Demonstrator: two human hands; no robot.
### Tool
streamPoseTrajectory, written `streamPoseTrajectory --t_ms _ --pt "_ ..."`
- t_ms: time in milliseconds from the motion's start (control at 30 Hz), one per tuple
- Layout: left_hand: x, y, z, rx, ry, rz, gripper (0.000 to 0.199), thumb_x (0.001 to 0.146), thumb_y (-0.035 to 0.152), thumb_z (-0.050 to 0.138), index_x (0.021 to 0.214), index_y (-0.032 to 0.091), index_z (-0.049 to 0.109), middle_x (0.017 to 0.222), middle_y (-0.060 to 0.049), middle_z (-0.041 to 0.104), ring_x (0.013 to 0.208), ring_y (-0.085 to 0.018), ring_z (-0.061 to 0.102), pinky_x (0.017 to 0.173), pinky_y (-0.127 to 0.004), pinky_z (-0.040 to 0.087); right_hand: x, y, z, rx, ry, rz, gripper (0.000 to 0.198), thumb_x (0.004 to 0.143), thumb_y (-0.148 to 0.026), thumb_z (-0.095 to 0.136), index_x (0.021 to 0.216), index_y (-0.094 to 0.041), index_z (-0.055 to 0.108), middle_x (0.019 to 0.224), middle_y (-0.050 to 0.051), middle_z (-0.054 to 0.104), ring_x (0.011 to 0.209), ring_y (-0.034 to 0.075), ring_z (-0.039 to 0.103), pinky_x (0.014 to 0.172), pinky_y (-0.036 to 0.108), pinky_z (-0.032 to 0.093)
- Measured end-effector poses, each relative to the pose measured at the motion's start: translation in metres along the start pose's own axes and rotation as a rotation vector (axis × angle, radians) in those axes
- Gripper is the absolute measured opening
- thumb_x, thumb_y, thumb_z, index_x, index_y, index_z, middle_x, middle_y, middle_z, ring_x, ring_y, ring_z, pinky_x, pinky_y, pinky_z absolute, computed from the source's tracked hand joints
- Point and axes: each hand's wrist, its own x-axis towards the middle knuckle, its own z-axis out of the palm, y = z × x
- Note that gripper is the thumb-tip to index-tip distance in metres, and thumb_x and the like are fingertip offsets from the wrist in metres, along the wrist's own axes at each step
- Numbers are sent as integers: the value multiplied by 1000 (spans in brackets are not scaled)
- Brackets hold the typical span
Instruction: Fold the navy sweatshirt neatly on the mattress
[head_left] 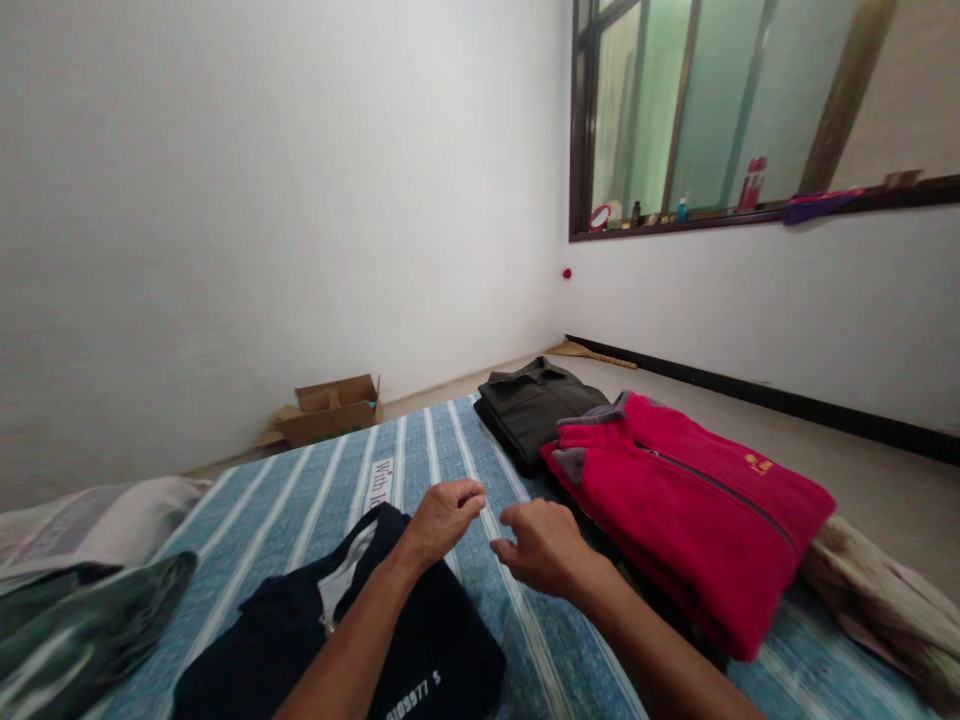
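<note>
My left hand (448, 515) hovers above the upper edge of a dark navy garment (442, 640), its fingers loosely curled, a small gap at the thumb and nothing in it. The garment lies on the striped blue sheet (525, 630), with a pale inner collar and white print showing. Facing it, my right hand (546, 545) hangs over the sheet, empty, thumb and forefinger apart. A folded red fleece jacket (697, 500) with a dark zip lies to the right of that hand. Behind the jacket sits a folded dark grey jacket (536, 395).
On the left lie a dark green garment (97, 630) and a pale cloth (112, 520). An open cardboard box (330, 420) stands by the wall beyond the bed. A beige garment (885, 600) lies at far right. Small items line the window sill (675, 222).
</note>
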Motion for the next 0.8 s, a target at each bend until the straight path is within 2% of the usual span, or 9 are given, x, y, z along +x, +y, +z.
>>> streamPoseTrajectory --t_ms 100,200,300,400,533,667,800 --pt "-21 -6 -11 79 19 -60 24 75 33 46 70 19 65 65 0 63 68 -18 59 66 -26 44 -1 -13 3 13 -49 -54 32 83 -37 45 96 -17 67 95 13 69 94 27 63 75 34 45" --pt "-47 -19 -32 123 86 -127 27 75 37 46 79 21 68 77 0 69 77 -19 62 74 -27 45 4 -31 7 20 -78 -123 32 82 -37 45 94 -17 68 94 13 70 93 28 64 74 34 46" --pt "-77 -42 -58 164 252 -225 30 70 42 50 83 23 69 89 -1 71 87 -22 64 81 -28 46 12 -55 10 26 -105 -200 33 81 -38 46 93 -17 68 93 13 70 90 28 64 71 34 47" --pt "-108 -72 -83 208 423 -361 31 66 45 52 80 23 69 90 -2 72 88 -24 65 82 -28 47 25 -84 15 40 -141 -280 33 80 -39 46 92 -18 68 93 11 70 89 27 65 69 33 48" --pt "-144 -111 -101 274 594 -541 33 67 41 48 82 19 67 94 -7 71 89 -25 65 85 -30 46 48 -124 28 69 -138 -400 32 81 -39 46 93 -19 68 93 10 70 89 25 64 70 32 47" --pt "-165 -132 -102 352 606 -684 36 72 38 45 91 14 65 99 -12 69 91 -25 64 84 -31 45 78 -156 45 47 -109 -414 31 83 -35 45 96 -18 68 96 11 69 93 25 63 74 31 46" --pt "-168 -139 -95 317 528 -803 40 80 42 42 96 13 64 96 -12 69 91 -23 64 77 -28 45 113 -172 65 -15 -167 -391 28 77 -22 53 101 -16 67 100 13 68 94 26 62 74 31 46"
